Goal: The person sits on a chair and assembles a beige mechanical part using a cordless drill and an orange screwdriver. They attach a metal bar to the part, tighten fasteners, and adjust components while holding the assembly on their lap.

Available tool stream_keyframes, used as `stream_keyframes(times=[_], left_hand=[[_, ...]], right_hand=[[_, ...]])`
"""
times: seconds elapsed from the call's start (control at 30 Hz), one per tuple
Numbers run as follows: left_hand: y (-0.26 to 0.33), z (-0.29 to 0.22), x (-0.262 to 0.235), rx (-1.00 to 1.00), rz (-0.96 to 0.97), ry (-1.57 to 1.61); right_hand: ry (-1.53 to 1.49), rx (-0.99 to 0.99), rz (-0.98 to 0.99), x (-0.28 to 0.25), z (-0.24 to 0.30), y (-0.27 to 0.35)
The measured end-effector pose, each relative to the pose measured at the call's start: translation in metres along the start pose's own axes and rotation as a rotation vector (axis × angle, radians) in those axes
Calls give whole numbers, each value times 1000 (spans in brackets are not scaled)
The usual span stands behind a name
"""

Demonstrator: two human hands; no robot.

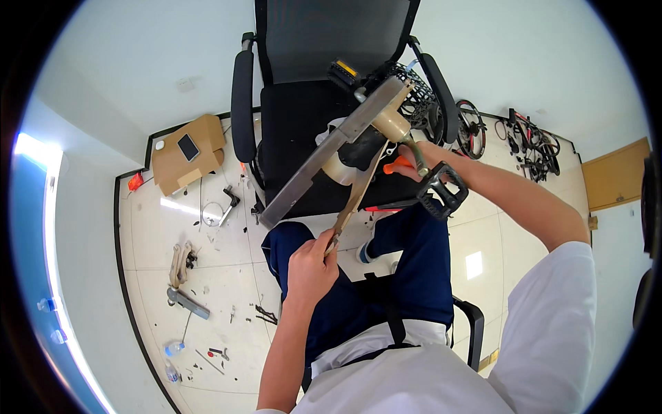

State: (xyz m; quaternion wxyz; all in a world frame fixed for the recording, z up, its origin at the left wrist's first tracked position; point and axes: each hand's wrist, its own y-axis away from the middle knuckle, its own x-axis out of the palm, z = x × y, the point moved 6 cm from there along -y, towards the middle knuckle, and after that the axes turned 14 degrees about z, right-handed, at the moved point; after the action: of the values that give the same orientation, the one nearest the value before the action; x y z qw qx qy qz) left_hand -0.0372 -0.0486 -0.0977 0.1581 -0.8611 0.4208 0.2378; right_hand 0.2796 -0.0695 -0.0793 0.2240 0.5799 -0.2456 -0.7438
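A partly stripped bicycle frame section [310, 165] leans across the black seat of an office chair [276, 117]. It has a long grey bar, a tan hub-like shell [391, 124] and a crank arm with a black pedal [443, 191]. My left hand [312, 269] is closed around the lower end of a thin, worn metal arm [355, 196] of the frame. Behind the crank, my right hand [414, 162] is closed on a tool with an orange handle [396, 165]; its tip is too small to make out. A second pedal [343, 71] with a yellow reflector lies at the far end.
On the left floor lie a flattened cardboard box [185, 153] with a phone, loose bicycle parts [186, 300], a water bottle [174, 349] and scattered small pieces. Bicycle wheels and parts [534, 141] stand by the right wall. The chair's armrests [243, 103] flank the frame.
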Motion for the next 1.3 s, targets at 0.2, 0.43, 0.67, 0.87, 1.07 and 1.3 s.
stream_keyframes(times=[0.2, 0.43, 0.67, 0.87, 1.07, 1.3], left_hand=[[-2, -2, -2, 26, -11, -5], [-2, -3, -2, 13, -15, -1], [-1, -4, -1, 23, -2, -6], [1, 1, 1, 29, -25, 0], [-4, 1, -2, 21, -33, -38], [-2, 2, -3, -43, 4, -32]], right_hand=[[-352, 275, -145, 21, -45, 11], [-235, 96, 36, 22, -21, 13], [-47, 8, 4, 15, -3, 8], [-162, 50, -114, 19, -8, -10], [32, 18, -91, 34, -44, -12], [-21, 186, -57, 6, -2, -7]])
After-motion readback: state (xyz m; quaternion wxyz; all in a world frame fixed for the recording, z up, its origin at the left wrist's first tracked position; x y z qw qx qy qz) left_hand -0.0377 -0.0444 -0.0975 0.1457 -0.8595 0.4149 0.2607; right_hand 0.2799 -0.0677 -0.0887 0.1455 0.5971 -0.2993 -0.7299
